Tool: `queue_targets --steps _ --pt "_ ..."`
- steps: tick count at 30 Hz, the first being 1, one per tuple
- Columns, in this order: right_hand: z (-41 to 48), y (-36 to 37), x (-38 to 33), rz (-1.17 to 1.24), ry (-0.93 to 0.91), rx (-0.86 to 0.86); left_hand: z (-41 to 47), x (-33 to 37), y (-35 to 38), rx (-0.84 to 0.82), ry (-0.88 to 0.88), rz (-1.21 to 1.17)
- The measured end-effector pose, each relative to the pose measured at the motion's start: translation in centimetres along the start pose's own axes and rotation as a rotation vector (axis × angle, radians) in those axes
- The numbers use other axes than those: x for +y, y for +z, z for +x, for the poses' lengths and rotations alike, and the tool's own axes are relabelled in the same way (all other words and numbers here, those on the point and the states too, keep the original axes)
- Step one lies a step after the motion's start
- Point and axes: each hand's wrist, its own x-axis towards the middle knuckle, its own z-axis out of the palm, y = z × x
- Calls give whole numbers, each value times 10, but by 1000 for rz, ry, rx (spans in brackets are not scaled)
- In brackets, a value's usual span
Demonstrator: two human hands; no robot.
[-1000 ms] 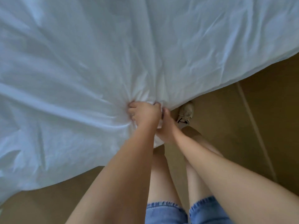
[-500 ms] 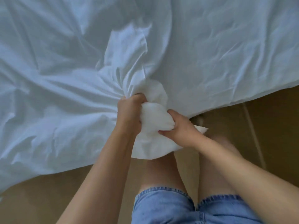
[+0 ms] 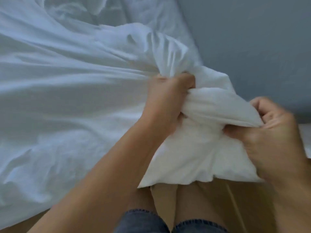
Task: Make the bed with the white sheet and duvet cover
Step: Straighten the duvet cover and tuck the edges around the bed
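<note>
A large white duvet cover (image 3: 67, 98) spreads crumpled over the left and middle of the view. My left hand (image 3: 168, 98) grips a bunched fold of it near the centre. My right hand (image 3: 272, 132) pinches the corner of the thick white duvet (image 3: 193, 148), which bulges between my two hands. The fabric stretches taut from my left fist out to the left. Whether a separate sheet lies underneath is hidden.
A grey wall (image 3: 252, 47) fills the upper right. Brown floor (image 3: 210, 199) shows below the fabric, with my bare legs and denim shorts (image 3: 143, 221) at the bottom edge. A white strip (image 3: 305, 140) sits at the right edge.
My hands have lifted the bunched corner up and to the right. My right hand moved apart from the left, drawing the corner out. The grey wall has come into view.
</note>
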Motion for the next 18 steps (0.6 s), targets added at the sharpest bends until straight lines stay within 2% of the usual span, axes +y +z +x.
queue_targets --steps 3,5,7,10,13,16,18 --pt "34 -29 62 -322 49 186 50 -49 63 -35 -162 168" --pt "48 -14 119 -559 117 129 91 -94 78 50 -302 244" --pt "55 9 173 -671 177 31 122 -133 75 160 -385 249" --pt "67 25 215 -623 166 -9 151 -170 63 256 -358 272" --pt "73 22 230 -591 281 -95 157 -174 56 239 -345 273" --pt "73 5 226 -398 424 -186 148 -162 55 217 -299 289" --pt "67 -10 220 -254 374 -122 139 -151 63 175 -266 263"
